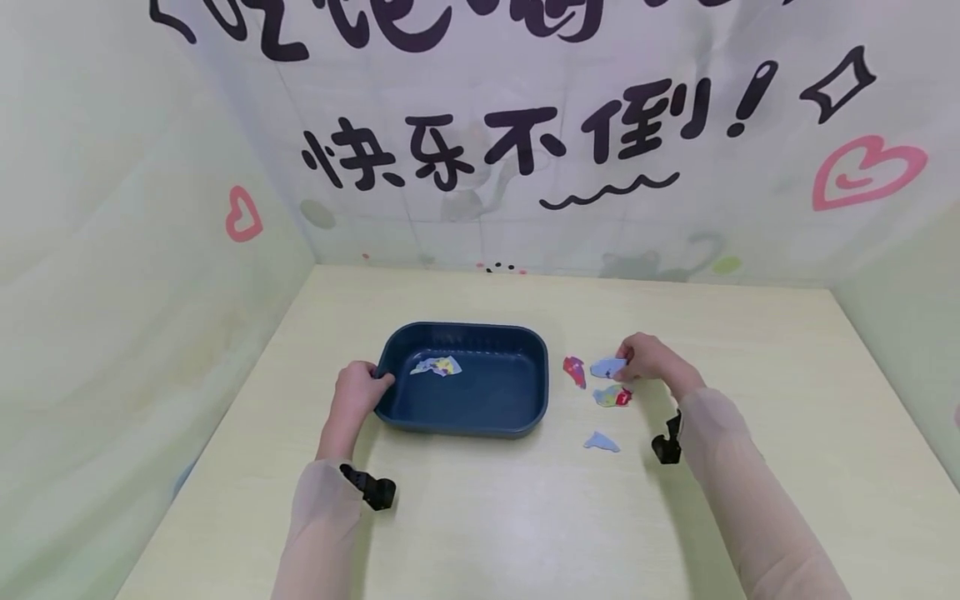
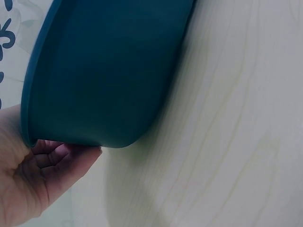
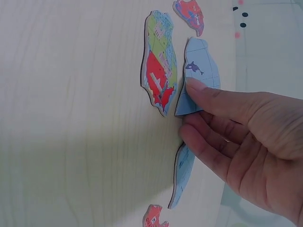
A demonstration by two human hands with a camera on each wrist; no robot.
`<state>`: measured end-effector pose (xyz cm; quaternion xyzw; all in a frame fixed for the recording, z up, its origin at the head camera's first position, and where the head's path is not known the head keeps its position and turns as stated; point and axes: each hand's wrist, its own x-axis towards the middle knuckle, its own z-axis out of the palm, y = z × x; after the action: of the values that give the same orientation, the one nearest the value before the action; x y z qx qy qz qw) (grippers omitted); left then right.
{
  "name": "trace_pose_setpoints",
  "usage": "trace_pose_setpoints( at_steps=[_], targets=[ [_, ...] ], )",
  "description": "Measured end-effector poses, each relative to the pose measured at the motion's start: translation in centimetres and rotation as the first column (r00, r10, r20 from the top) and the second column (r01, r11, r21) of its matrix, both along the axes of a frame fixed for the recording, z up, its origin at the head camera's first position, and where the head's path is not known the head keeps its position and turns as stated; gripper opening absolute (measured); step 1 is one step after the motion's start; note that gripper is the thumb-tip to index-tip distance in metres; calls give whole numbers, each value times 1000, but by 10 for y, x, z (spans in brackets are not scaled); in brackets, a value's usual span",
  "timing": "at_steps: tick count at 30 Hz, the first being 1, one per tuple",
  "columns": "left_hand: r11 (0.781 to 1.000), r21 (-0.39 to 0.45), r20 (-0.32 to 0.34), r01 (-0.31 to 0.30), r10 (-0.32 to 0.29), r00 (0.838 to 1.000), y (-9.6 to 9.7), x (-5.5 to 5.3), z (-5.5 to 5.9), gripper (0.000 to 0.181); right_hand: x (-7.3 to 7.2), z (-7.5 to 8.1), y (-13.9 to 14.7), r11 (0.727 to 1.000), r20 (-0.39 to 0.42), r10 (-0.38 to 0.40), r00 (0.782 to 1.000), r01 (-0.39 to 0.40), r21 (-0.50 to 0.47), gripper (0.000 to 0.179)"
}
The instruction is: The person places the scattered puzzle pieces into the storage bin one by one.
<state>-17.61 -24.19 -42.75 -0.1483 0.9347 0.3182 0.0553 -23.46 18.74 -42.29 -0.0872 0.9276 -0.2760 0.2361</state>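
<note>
My left hand (image 1: 356,390) grips the left end of a dark blue rectangular tray (image 1: 465,431), thumb at its rim. The left wrist view shows the tray's outer wall (image 2: 109,71) beside the fingers of the left hand (image 2: 40,179). Inside the tray lies a blue and yellow puzzle piece (image 1: 437,366). To the tray's right, my right hand (image 1: 643,360) pinches a light blue puzzle piece with an orca (image 3: 201,61) between thumb and fingers. Close beside it lies a green and red piece (image 3: 158,61). A red piece (image 1: 575,372) is nearer the tray.
A small blue piece (image 1: 602,442) lies nearer to me on the pale wooden table (image 1: 480,517). In the right wrist view, another blue piece (image 3: 182,175) and a red piece (image 3: 154,217) lie below the fingers. A printed cloth (image 1: 480,225) hangs behind the table.
</note>
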Motion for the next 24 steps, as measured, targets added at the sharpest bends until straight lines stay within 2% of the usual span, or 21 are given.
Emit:
trace_pose_setpoints(
  at_steps=[8, 15, 24],
  targets=[
    [1000, -1, 22, -10, 10, 1000, 2, 2, 3, 23, -1, 0, 3, 998, 19, 29, 999, -28, -48, 23],
    [1000, -1, 14, -8, 8, 1000, 1, 2, 0, 22, -4, 1, 7, 995, 6, 51, 999, -51, -81, 22],
    [1000, -9, 13, -7, 7, 1000, 1, 1, 0, 22, -7, 13, 6, 988, 13, -1, 1000, 3, -153, 28]
  ],
)
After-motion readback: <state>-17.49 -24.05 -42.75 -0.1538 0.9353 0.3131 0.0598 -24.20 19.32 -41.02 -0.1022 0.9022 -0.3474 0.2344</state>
